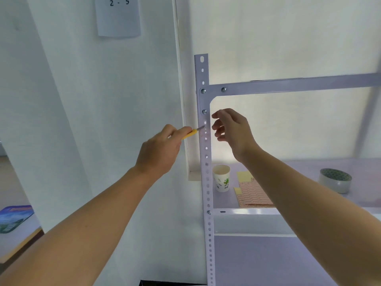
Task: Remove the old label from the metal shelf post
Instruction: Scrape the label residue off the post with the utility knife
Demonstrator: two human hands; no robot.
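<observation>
We note left hand gripping yellow knife, blade against shelf post, right hand loosely spread beside it, cup on shelf.

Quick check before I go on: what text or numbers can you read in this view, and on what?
"2 - 5": paper sheet on the wall.
Paper cup: green print, too blurred.
Label sheet: too small.
Blue packet: blurred.
Shelf post: faint pink marks, unreadable.
</observation>
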